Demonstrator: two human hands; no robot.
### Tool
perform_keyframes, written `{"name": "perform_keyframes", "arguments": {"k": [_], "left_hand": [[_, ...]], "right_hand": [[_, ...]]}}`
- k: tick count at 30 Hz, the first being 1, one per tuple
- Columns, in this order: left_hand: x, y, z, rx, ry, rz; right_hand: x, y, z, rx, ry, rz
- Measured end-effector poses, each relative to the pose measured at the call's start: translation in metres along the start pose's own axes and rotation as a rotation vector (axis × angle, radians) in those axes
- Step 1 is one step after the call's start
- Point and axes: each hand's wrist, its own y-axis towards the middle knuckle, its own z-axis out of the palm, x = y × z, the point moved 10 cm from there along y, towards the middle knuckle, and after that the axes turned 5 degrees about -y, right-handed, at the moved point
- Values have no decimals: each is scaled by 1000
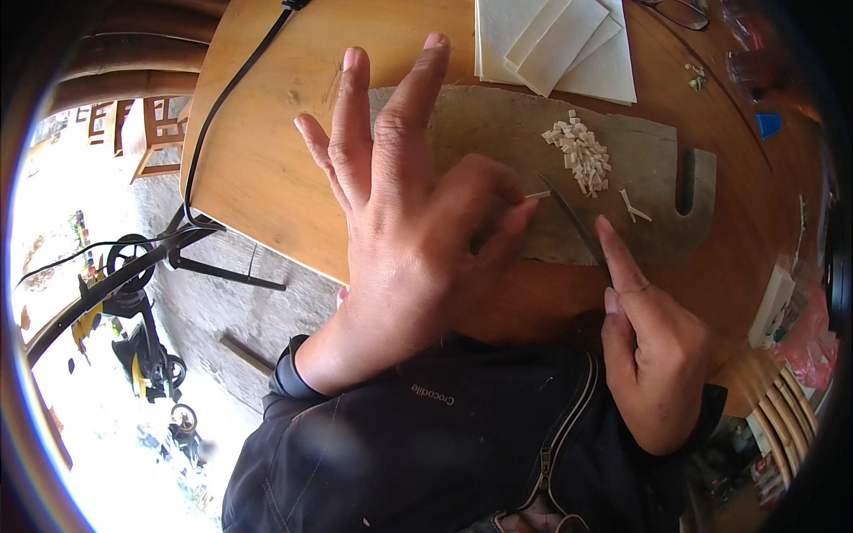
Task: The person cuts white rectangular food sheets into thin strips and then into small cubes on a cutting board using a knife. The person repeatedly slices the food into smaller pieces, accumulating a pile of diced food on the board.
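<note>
My left hand [413, 200] pinches a thin pale strip [537, 195] between thumb and forefinger, its other fingers spread. In my right hand [653, 353] is a narrow knife [574, 220], the forefinger lying along its blade. The blade's tip is close to the strip; whether they touch I cannot tell. Both hands are over the near part of a worn grey-brown board [640, 146] with a slot at its right end. A heap of small pale cut pieces [581, 153] lies on the board beyond the knife. A few thin pale slivers [633, 208] rest to the right of the heap.
Pale flat sheets [566, 46] are stacked on the wooden table [266, 133] behind the board. Eyeglasses [683, 12] lie at the far right, with a blue object [768, 125] nearer. A black cable [226, 100] crosses the table's left side. A white box [773, 306] and pink plastic [808, 340] are at right.
</note>
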Motion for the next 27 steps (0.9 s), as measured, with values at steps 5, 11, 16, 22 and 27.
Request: {"name": "perform_keyframes", "arguments": {"k": [5,11,16,22,27], "left_hand": [[-1,-3,0,-10,33,-17],[-14,-10,-4,-31,71,117],[-16,-14,-2,-20,124,133],[-15,-13,-3,-15,114,115],[-15,-13,-4,-26,123,115]], "right_hand": [[-3,2,0,39,6,28],[2,-1,-6,-16,9,10],[4,-1,-1,-22,18,-52],[4,-1,4,-4,-16,-40],[7,-2,5,34,-52,8]]}}
